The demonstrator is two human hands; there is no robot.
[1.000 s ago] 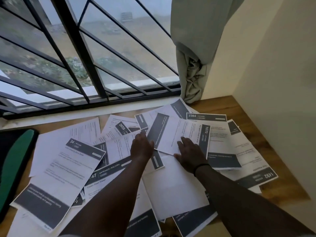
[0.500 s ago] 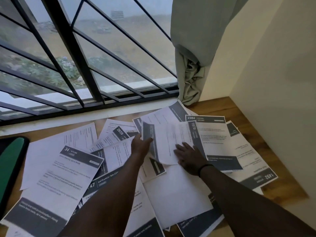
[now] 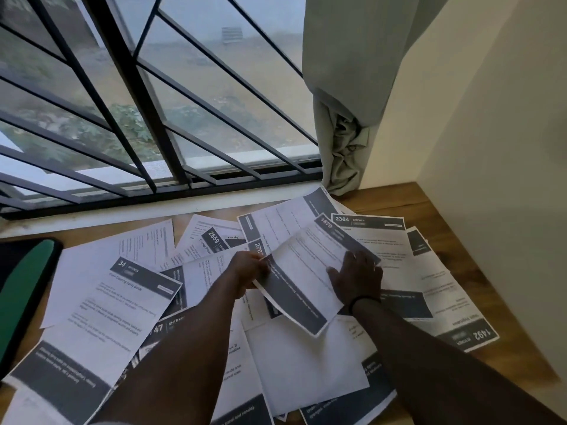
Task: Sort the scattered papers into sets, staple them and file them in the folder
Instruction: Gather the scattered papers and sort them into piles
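Soft daylight enters through the black-barred window (image 3: 147, 111); the room is dim, edges bend, and fine print blurs.

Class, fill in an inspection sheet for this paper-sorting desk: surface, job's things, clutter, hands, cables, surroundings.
Surface: wooden desk, mostly covered by sheets.
Job's things: scattered papers overlapping; sheet 1670 lifted and tilted; green folder at the left edge; no stapler seen.
Clutter: nothing seen beyond the papers.
Hands: left hand pinches the edge of sheet 1670; right hand rests flat on it, fingers straight.
Cables: nothing seen.
Surroundings: barred window behind, curtain bunched in the corner, wall on the right.
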